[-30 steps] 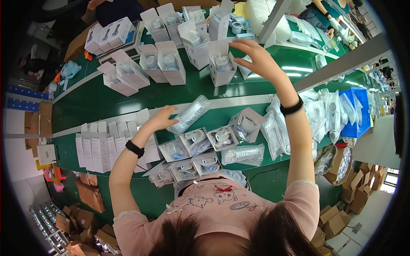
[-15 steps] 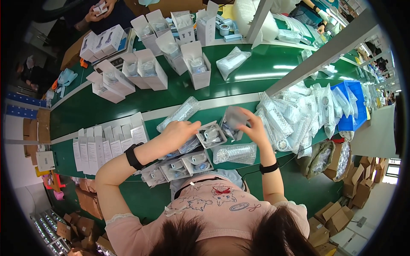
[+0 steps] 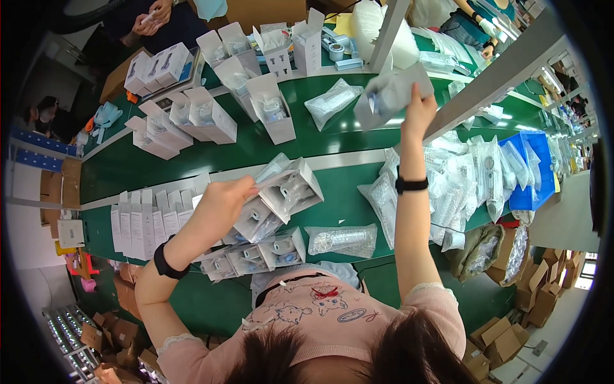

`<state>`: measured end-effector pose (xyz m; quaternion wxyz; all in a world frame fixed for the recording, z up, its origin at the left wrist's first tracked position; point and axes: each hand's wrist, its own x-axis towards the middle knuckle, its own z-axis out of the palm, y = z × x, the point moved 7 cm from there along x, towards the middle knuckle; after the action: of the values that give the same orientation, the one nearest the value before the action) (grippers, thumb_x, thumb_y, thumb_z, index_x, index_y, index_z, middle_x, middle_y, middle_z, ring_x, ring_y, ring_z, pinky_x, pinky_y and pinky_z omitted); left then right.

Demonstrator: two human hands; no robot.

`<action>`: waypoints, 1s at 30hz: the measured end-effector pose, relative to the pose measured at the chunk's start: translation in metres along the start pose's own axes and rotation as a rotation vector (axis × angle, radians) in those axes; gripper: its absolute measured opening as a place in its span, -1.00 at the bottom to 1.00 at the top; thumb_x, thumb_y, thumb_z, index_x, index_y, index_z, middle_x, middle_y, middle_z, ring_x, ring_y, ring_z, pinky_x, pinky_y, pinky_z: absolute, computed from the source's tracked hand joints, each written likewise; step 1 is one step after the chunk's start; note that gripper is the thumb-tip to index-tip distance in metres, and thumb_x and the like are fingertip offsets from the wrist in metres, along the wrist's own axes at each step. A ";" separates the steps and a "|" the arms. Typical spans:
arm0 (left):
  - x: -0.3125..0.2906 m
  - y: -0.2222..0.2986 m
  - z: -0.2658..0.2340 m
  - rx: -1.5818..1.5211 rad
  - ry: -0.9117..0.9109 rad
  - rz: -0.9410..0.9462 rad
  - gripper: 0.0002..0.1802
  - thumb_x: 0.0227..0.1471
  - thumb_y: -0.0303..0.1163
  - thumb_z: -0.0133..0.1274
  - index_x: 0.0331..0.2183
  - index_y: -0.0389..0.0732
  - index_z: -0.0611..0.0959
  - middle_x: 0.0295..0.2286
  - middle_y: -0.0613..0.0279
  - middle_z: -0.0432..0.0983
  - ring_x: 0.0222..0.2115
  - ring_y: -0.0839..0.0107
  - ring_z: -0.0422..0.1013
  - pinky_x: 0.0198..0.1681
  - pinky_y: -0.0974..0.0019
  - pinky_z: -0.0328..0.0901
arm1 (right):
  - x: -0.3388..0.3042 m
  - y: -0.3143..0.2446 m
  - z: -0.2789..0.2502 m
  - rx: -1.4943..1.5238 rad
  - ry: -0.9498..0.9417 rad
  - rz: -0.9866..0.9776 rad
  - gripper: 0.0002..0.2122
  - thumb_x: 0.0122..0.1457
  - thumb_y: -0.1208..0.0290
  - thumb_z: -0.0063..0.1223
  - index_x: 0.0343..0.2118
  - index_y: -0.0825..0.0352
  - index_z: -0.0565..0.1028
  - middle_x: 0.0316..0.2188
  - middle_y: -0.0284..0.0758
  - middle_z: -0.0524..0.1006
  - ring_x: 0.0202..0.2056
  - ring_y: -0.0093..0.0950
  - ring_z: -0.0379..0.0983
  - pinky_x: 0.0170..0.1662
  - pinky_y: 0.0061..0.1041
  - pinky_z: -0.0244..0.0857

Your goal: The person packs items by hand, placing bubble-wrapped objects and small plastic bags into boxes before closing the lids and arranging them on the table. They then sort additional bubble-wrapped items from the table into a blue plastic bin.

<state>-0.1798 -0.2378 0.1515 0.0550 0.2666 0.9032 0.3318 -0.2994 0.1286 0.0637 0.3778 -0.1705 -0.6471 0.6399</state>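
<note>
Clamping white box (image 3: 382,101), right hand (image 3: 419,110) has swung over far worktop (image 3: 336,139); left hand (image 3: 224,200) pinches 2nd box (image 3: 295,189).

A blue bin (image 3: 545,182) stands at the right of the frame. Open brown cartons (image 3: 544,301) crowd the lower right. A grey metal beam (image 3: 511,73) slants across the upper right. A light-blue item (image 3: 107,117), perhaps fabric, lies at upper left.

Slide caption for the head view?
Right hand holds a white box over the green surface; left hand at an open box.
</note>
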 end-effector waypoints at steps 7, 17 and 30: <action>0.050 0.044 -0.036 0.149 0.021 -0.017 -0.85 -0.18 -0.60 -0.06 -0.59 -0.35 0.28 -0.67 -0.15 0.30 -0.54 -0.06 0.29 -0.62 0.22 0.19 | 0.080 0.059 -0.014 -0.433 0.282 -0.164 -0.81 -0.01 0.44 -0.08 -0.43 0.51 0.44 -0.50 -0.12 0.50 -0.47 -0.32 0.44 -0.38 -0.39 0.24; 0.191 0.014 0.030 0.056 0.057 0.126 -0.92 -0.20 -0.59 -0.11 -0.56 -0.44 0.42 -0.63 -0.15 0.38 -0.46 0.08 0.42 -0.47 0.21 0.26 | 0.027 0.033 -0.003 -0.470 0.180 -0.220 -0.46 -0.01 0.43 -0.10 0.03 0.44 0.02 0.10 -0.03 -0.10 0.16 -0.17 -0.35 0.14 -0.29 -0.38; 0.286 -0.076 0.108 -0.181 -0.110 -0.382 -0.72 -0.10 -0.26 -0.08 -0.44 -0.30 0.55 -0.48 0.02 0.47 -0.44 0.19 0.43 -0.37 0.14 0.28 | -0.084 0.034 0.034 -0.329 -0.409 -0.363 -0.58 -0.06 0.55 -0.06 -0.05 0.34 0.23 0.04 -0.17 0.09 0.08 -0.20 -0.03 0.08 -0.29 -0.12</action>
<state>-0.4276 -0.0767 0.0427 0.1896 0.1024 0.8994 0.3802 -0.2772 0.0503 0.0122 0.3154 0.0210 -0.8242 0.4699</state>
